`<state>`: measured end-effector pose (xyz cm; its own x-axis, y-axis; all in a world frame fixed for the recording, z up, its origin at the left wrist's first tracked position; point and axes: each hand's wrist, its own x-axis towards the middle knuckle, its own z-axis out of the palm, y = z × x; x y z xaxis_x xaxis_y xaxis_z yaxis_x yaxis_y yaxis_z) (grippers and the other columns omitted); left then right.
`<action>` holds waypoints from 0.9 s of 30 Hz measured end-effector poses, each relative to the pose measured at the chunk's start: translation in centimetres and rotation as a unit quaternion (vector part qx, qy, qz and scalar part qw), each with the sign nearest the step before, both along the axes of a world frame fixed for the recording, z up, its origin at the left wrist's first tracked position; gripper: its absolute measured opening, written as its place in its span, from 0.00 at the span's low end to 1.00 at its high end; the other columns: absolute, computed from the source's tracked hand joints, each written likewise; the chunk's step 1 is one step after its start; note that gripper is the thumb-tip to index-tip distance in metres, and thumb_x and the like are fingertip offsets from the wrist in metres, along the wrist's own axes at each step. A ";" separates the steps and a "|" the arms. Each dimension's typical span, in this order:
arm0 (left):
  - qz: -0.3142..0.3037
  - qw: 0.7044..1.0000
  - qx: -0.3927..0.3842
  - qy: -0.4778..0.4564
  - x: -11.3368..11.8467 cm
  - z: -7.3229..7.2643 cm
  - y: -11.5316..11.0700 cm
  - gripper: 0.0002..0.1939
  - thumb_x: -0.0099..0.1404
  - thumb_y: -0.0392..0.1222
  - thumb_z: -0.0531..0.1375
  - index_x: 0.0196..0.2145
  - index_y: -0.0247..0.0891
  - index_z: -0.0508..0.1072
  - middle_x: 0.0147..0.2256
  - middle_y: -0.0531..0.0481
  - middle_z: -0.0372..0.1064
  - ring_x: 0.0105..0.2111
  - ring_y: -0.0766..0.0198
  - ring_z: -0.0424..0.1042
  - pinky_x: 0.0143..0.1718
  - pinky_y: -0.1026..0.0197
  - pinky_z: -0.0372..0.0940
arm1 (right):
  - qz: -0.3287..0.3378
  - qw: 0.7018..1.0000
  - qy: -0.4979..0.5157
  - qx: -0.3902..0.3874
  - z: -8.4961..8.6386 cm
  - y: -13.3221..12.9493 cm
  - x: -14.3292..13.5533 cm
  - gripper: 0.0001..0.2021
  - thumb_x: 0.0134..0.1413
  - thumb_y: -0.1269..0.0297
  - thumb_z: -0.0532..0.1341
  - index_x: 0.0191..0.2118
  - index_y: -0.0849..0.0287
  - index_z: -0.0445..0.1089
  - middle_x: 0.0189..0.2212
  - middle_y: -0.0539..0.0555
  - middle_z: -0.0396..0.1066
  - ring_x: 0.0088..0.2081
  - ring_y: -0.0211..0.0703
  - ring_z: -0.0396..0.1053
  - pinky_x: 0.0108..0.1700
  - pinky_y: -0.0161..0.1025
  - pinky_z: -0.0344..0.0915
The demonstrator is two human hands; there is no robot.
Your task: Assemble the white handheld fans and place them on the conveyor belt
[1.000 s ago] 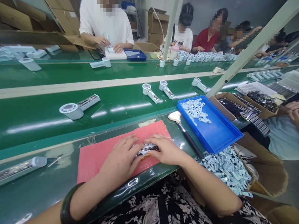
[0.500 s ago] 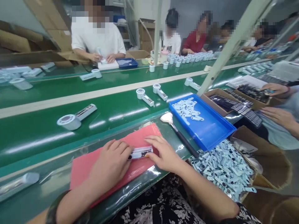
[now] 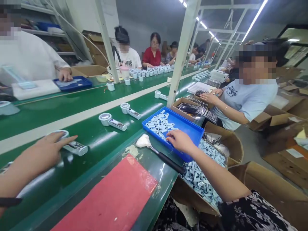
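Observation:
My left hand (image 3: 40, 157) reaches over the green belt with its index finger stretched out and its fingers apart. Beneath those fingers lies a light-blue fan-like housing (image 3: 78, 149), round head plus a handle with its inside parts exposed. Whether the fingertips touch it I cannot tell. My right hand (image 3: 180, 141) is at the near edge of the blue tray (image 3: 192, 130), fingers curled together beside small light-blue plastic pieces (image 3: 160, 123). Anything pinched there is hidden. On the bench in front of me lies a red pad (image 3: 108, 199).
A white-headed tool with a black handle (image 3: 168, 162) rests between pad and tray. Below the tray stands a box of light-blue parts (image 3: 204, 173). More housings (image 3: 116, 123) lie on the belt. A metal post (image 3: 178, 64) rises behind the tray. Co-workers sit right and opposite.
Both hands have left the red pad and the housing they held there. The left went out over the belt, the right to the blue tray. My view has turned right.

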<state>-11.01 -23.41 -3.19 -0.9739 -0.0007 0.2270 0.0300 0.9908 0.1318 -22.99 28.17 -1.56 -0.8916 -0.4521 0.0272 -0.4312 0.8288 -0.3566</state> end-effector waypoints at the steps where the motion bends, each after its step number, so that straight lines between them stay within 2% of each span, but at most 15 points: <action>1: 0.018 1.000 -0.019 -0.017 0.8 0.2 -0.1 0.30 0.64 0.50 0.44 0.53 0.28 0.73 0.56 0.32 0.67 0.61 0.30 0.60 0.64 0.31 0.55 | 0.016 1.000 -0.005 0.005 -0.2 -0.4 -0.2 0.10 0.65 0.62 0.60 0.47 0.55 0.77 0.46 0.55 0.76 0.50 0.48 0.72 0.51 0.39 0.64; 3: 0.100 0.990 -0.068 -0.078 3.6 1.2 0.1 0.34 0.66 0.51 0.46 0.60 0.23 0.67 0.62 0.27 0.59 0.65 0.31 0.56 0.66 0.35 0.53 | 0.038 0.999 -0.012 0.015 -0.7 -0.9 -0.5 0.11 0.65 0.63 0.59 0.45 0.57 0.77 0.45 0.57 0.77 0.48 0.50 0.73 0.49 0.40 0.64; 5: 0.195 0.970 -0.075 -0.127 7.2 2.4 0.7 0.37 0.68 0.55 0.49 0.63 0.22 0.63 0.64 0.24 0.57 0.66 0.30 0.53 0.64 0.33 0.54 | 0.044 0.999 -0.011 0.026 -1.4 -0.8 -1.0 0.12 0.65 0.64 0.56 0.42 0.60 0.77 0.44 0.60 0.77 0.46 0.53 0.73 0.46 0.43 0.64; 7: 0.260 0.951 -0.055 -0.159 10.6 3.2 1.2 0.38 0.69 0.58 0.51 0.64 0.22 0.61 0.59 0.22 0.63 0.61 0.27 0.60 0.57 0.31 0.61 | 0.045 0.998 -0.008 0.047 -2.2 -0.5 -1.8 0.12 0.64 0.62 0.56 0.41 0.58 0.76 0.43 0.58 0.77 0.44 0.52 0.73 0.43 0.43 0.63; 8: 0.285 0.943 -0.037 -0.169 12.0 3.4 1.2 0.38 0.70 0.58 0.51 0.65 0.23 0.60 0.57 0.23 0.66 0.57 0.29 0.65 0.53 0.33 0.64 | 0.045 0.998 -0.006 0.051 -2.5 -0.3 -2.1 0.12 0.64 0.61 0.56 0.40 0.57 0.76 0.43 0.57 0.77 0.43 0.52 0.74 0.42 0.43 0.63; 11: 0.328 0.931 0.016 -0.163 14.6 3.0 1.0 0.35 0.72 0.55 0.46 0.63 0.21 0.60 0.53 0.24 0.69 0.49 0.35 0.72 0.47 0.41 0.68 | 0.014 0.999 0.014 0.032 -2.5 0.1 -1.7 0.13 0.63 0.58 0.54 0.41 0.56 0.73 0.40 0.55 0.77 0.40 0.52 0.74 0.38 0.44 0.63; 14: 0.338 0.931 0.040 -0.130 15.4 2.4 1.6 0.30 0.70 0.51 0.46 0.61 0.27 0.64 0.54 0.29 0.69 0.52 0.37 0.71 0.49 0.43 0.67 | -0.017 0.998 0.045 -0.037 -1.3 -0.3 1.0 0.15 0.62 0.53 0.53 0.43 0.56 0.71 0.37 0.56 0.77 0.38 0.52 0.75 0.37 0.44 0.64; 17: 0.279 0.954 0.077 -0.072 16.3 2.4 4.8 0.28 0.67 0.52 0.51 0.59 0.37 0.67 0.56 0.39 0.70 0.54 0.43 0.69 0.53 0.45 0.66 | 0.039 0.992 0.032 -0.117 -0.5 -2.0 5.4 0.16 0.63 0.51 0.54 0.45 0.55 0.70 0.38 0.55 0.76 0.37 0.48 0.75 0.37 0.42 0.67; 19: 0.181 0.978 0.097 -0.030 17.2 3.0 8.5 0.24 0.67 0.51 0.53 0.58 0.43 0.69 0.53 0.45 0.72 0.52 0.48 0.71 0.51 0.48 0.67 | 0.116 0.983 -0.003 -0.140 -0.8 -3.7 8.5 0.14 0.65 0.54 0.54 0.46 0.55 0.70 0.40 0.55 0.75 0.38 0.46 0.74 0.40 0.41 0.68; 21: 0.066 0.993 0.092 -0.014 18.2 3.6 12.9 0.19 0.69 0.44 0.51 0.56 0.47 0.69 0.47 0.48 0.74 0.46 0.53 0.72 0.46 0.51 0.69 | 0.189 0.972 -0.030 -0.139 -1.7 -5.3 11.0 0.13 0.67 0.59 0.52 0.48 0.55 0.69 0.41 0.55 0.74 0.40 0.45 0.73 0.43 0.42 0.69; 24: -0.063 0.996 0.064 0.002 19.2 3.6 18.6 0.19 0.70 0.34 0.48 0.54 0.45 0.68 0.41 0.48 0.73 0.39 0.56 0.71 0.40 0.53 0.69 | 0.252 0.958 -0.039 -0.129 -3.4 -7.0 12.8 0.13 0.67 0.65 0.49 0.47 0.55 0.70 0.42 0.57 0.71 0.42 0.47 0.72 0.44 0.45 0.69; 27: -0.105 0.994 0.018 0.013 19.4 2.1 21.7 0.19 0.67 0.30 0.48 0.53 0.40 0.68 0.39 0.45 0.72 0.35 0.53 0.71 0.37 0.50 0.70 | 0.260 0.956 -0.036 -0.130 -4.2 -7.7 12.8 0.14 0.67 0.66 0.49 0.46 0.55 0.72 0.43 0.58 0.70 0.41 0.48 0.71 0.43 0.46 0.68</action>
<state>8.37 -1.75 -1.08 -0.9471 0.1934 0.2560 0.2398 0.9568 0.1644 -10.23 20.50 -5.74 -0.5515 -0.8213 0.1459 -0.7271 0.3875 -0.5667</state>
